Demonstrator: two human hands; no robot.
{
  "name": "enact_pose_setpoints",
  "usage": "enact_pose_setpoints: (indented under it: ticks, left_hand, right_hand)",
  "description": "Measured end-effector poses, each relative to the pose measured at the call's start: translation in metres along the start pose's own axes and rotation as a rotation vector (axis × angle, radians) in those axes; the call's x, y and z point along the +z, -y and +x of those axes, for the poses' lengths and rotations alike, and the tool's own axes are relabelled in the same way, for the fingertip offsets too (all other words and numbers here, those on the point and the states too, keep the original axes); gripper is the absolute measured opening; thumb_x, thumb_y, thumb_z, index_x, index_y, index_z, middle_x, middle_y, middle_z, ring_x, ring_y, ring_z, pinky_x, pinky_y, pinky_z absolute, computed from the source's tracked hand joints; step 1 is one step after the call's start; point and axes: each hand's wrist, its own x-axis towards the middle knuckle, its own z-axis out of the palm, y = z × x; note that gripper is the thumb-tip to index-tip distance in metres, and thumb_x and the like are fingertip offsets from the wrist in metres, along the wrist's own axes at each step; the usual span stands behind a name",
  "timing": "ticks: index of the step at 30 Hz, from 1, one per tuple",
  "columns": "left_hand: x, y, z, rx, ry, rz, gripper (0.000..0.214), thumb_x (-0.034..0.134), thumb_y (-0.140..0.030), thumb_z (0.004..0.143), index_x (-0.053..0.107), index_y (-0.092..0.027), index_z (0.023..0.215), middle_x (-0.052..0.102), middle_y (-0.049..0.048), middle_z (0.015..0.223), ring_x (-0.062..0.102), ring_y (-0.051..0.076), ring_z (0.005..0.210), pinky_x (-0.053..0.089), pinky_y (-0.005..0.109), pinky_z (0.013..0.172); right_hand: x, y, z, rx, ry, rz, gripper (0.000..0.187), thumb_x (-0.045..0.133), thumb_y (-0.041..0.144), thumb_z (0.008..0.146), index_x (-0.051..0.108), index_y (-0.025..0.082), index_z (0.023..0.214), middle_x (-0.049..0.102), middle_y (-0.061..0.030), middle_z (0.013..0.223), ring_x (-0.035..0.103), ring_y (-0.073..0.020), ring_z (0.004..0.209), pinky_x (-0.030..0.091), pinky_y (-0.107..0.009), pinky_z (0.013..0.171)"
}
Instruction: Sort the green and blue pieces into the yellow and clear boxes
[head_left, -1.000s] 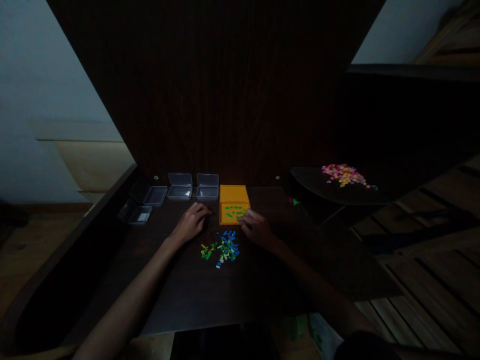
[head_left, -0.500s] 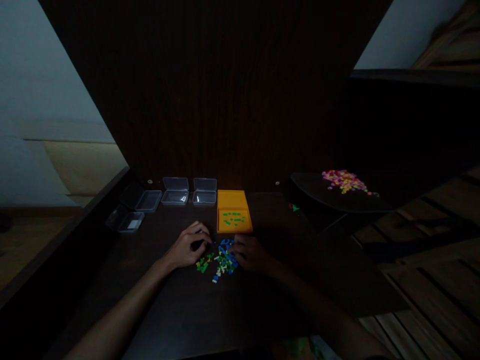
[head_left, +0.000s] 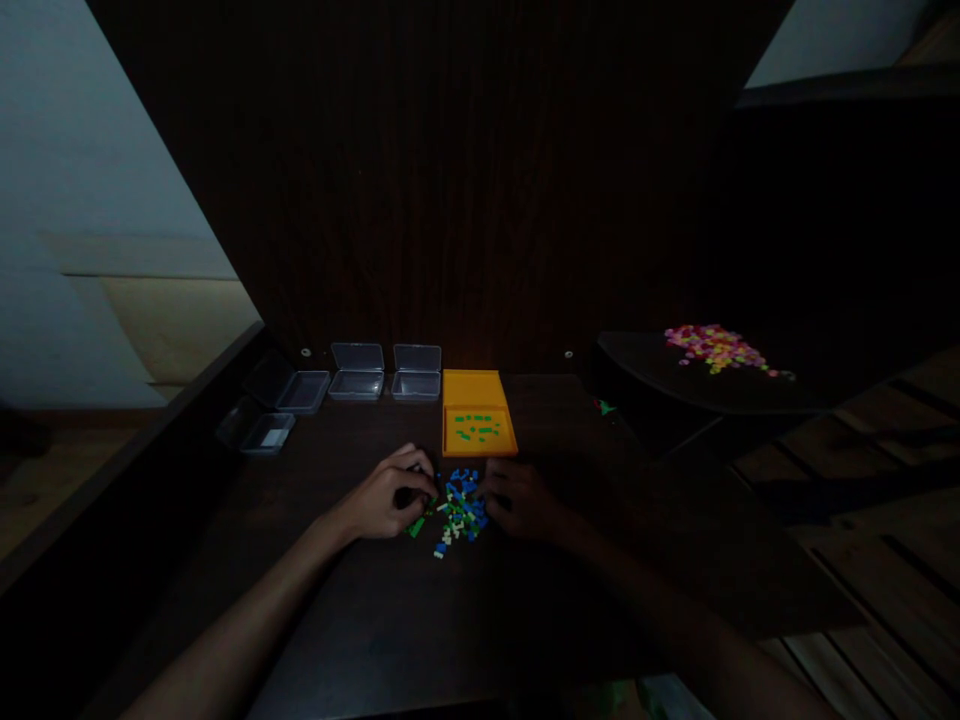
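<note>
A loose pile of small blue, green and cream toy building bricks [head_left: 463,505] lies on the dark table. My left hand [head_left: 394,495] is at the pile's left side, fingers curled and thumb bent toward them, over a small group of green bricks [head_left: 416,527] that it partly covers. On the right edge of the pile rests my right hand [head_left: 521,498], its fingers bent in among the blue bricks. Whatever lies between the fingertips of either hand is too small and dark to make out. Behind the pile, an open yellow box [head_left: 480,452] holds several green bricks [head_left: 484,430].
Open clear plastic boxes stand left of the yellow box, two at the back [head_left: 357,385] [head_left: 417,385] and two along the left side [head_left: 304,392] [head_left: 268,434]. Pink and yellow beads [head_left: 716,348] lie on a dark shelf [head_left: 645,352] at right. A raised board [head_left: 240,345] edges the left.
My left hand has come slightly toward the pile and covers more of the green bricks. My right hand has drawn a little to the right. The whole view has shifted slightly.
</note>
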Motion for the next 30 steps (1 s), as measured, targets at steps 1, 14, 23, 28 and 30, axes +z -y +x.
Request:
enact_pose_setpoints:
  ticks: [1,14,23,28,30]
  left_hand:
    - [-0.0001,-0.0003,-0.0001,-0.005,0.009,0.0,0.019,0.055,-0.014,0.08,0.072,-0.02,0.085,0.062,0.0047,0.093,0.056,0.017,0.089,0.045,0.031,0.082]
    - [0.0019,0.0002,0.001,-0.02,0.006,0.001,0.015,0.058,-0.017,0.079,0.072,-0.018,0.084,0.062,0.0049,0.09,0.055,0.018,0.089,0.044,0.033,0.084]
    - [0.0023,0.0016,0.0014,-0.009,0.001,0.001,0.013,0.058,-0.016,0.08,0.071,-0.017,0.08,0.061,0.0047,0.088,0.055,0.017,0.086,0.043,0.032,0.084]
    - [0.0029,0.0028,0.0016,-0.004,0.004,0.004,0.013,0.057,-0.014,0.08,0.07,-0.017,0.08,0.061,0.0042,0.088,0.055,0.017,0.085,0.043,0.031,0.083]
    - [0.0031,0.0026,0.0013,0.001,0.005,0.011,0.013,0.058,-0.013,0.08,0.07,-0.017,0.081,0.061,0.0042,0.089,0.055,0.017,0.087,0.043,0.031,0.082]
  right_hand:
    - [0.0005,-0.0001,-0.0001,0.009,0.002,-0.014,0.017,0.052,0.012,0.08,0.066,0.021,0.084,0.06,-0.0034,0.081,0.057,-0.014,0.071,0.046,-0.024,0.065]
    - [0.0032,-0.0044,0.0015,0.042,-0.004,-0.055,0.009,0.058,0.016,0.077,0.063,0.02,0.083,0.06,-0.0023,0.076,0.056,-0.0146,0.068,0.043,-0.025,0.062]
    - [-0.0033,-0.0019,0.0029,0.02,0.047,-0.005,0.012,0.06,0.019,0.078,0.065,0.019,0.088,0.059,-0.0013,0.073,0.055,-0.0141,0.065,0.041,-0.025,0.06]
    - [-0.0028,-0.0035,0.0025,0.014,0.062,0.003,0.014,0.06,0.018,0.08,0.067,0.02,0.092,0.059,-0.0009,0.072,0.055,-0.0135,0.065,0.041,-0.024,0.061]
    - [-0.0026,-0.0039,0.0027,0.01,0.068,0.001,0.014,0.06,0.018,0.08,0.068,0.02,0.092,0.06,-0.0012,0.072,0.055,-0.0135,0.065,0.041,-0.024,0.062]
